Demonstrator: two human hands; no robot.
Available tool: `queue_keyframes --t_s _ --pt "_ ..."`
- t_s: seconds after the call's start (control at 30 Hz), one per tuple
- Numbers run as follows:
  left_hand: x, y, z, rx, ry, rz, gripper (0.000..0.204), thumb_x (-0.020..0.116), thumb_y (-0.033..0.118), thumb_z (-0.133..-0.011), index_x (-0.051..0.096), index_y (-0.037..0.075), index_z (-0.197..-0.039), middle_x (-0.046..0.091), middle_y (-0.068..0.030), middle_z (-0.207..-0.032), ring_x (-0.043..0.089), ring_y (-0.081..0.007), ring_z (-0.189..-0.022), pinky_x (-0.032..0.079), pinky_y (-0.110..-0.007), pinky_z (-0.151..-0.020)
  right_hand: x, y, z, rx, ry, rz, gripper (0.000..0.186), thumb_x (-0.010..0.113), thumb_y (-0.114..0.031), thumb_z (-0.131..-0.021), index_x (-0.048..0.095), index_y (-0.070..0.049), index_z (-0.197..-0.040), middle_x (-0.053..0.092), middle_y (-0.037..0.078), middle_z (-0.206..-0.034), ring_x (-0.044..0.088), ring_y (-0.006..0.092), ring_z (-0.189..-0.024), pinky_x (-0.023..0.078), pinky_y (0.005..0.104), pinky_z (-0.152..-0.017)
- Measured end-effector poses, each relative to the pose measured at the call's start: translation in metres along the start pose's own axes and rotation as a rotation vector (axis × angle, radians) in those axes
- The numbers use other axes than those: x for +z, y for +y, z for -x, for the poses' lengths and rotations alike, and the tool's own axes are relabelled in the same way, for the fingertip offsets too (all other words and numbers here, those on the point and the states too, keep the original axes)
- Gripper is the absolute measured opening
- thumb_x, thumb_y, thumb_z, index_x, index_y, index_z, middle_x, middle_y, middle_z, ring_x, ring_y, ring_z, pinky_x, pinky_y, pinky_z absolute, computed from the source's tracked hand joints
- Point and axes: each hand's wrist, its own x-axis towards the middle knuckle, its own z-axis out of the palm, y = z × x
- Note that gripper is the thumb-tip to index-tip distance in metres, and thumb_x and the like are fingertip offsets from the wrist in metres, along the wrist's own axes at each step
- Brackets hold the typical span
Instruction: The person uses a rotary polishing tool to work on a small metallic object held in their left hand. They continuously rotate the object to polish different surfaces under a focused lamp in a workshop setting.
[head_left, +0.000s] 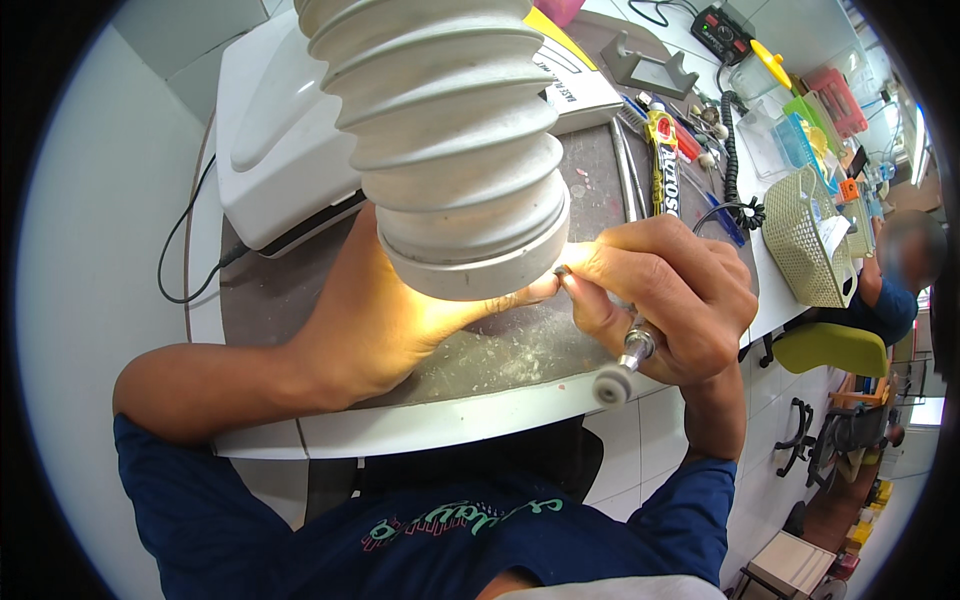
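My right hand is closed around a rotary handpiece. Its silver end points toward me and carries a small grey wheel, slightly blurred. Under the mouth of a thick white corrugated hose, my left hand reaches in with the thumb stretched to the right. Most of its fingers are behind the hose; they look closed on something hidden. A tiny dark piece shows where the left thumb tip meets the right fingertips. Bright yellowish light falls on both hands there.
A white machine with a black cable stands at the left. Behind the hose lies a white and yellow box. A yellow tube and several hand tools lie right of it. Farther right are a woven basket and a seated person.
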Motion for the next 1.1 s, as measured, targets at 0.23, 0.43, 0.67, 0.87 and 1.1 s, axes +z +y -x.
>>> queue_keyframes --t_s 0.23,0.43,0.67,0.87,1.1 --pt "0.0005 -0.0035 0.0001 0.015 0.009 0.016 0.019 0.067 0.007 -0.09 0.063 -0.001 -0.107 0.068 -0.0093 -0.101 0.065 -0.0148 -0.096 0.053 -0.029 -0.086 0.0 0.0005 0.0008 -0.019 -0.014 0.0 0.017 0.074 -0.007 -0.061 0.065 -0.004 -0.074 0.058 0.003 -0.068 0.052 0.0104 -0.045 0.039 0.0247 -0.039" --pt "0.0001 -0.002 0.0002 -0.004 -0.008 0.01 0.021 0.066 0.009 -0.092 0.061 -0.001 -0.109 0.066 -0.0095 -0.102 0.065 -0.015 -0.094 0.055 -0.027 -0.084 -0.0016 0.0009 0.0027 -0.01 -0.034 -0.009 0.02 0.078 -0.005 -0.06 0.07 -0.003 -0.078 0.063 0.007 -0.068 0.058 0.0149 -0.048 0.039 0.0241 -0.041" --pt "-0.0002 -0.0089 -0.0009 0.07 -0.011 0.06 0.025 0.066 0.009 -0.092 0.058 0.0 -0.114 0.064 -0.01 -0.106 0.065 -0.0155 -0.094 0.056 -0.027 -0.083 -0.0008 0.0003 -0.0001 -0.01 -0.011 -0.002 0.021 0.077 -0.004 -0.059 0.071 -0.003 -0.079 0.063 0.006 -0.067 0.057 0.0131 -0.047 0.038 0.0235 -0.04" --pt "-0.0011 -0.0046 0.0006 0.032 -0.033 0.026 0.024 0.066 0.011 -0.092 0.058 0.0 -0.112 0.064 -0.0099 -0.106 0.065 -0.0149 -0.096 0.055 -0.027 -0.085 -0.0001 0.0027 0.0018 -0.028 -0.011 -0.006 0.021 0.077 -0.005 -0.06 0.072 -0.003 -0.081 0.063 0.006 -0.066 0.056 0.0124 -0.046 0.037 0.0232 -0.04" --pt "0.001 -0.0056 0.0002 0.069 -0.023 0.051 0.023 0.067 0.011 -0.092 0.059 -0.001 -0.11 0.065 -0.0091 -0.101 0.064 -0.0137 -0.095 0.053 -0.026 -0.081 -0.003 -0.0028 -0.0027 0.008 -0.039 0.004 0.019 0.076 -0.007 -0.063 0.067 -0.003 -0.079 0.059 0.004 -0.066 0.054 0.0112 -0.047 0.04 0.0236 -0.04"
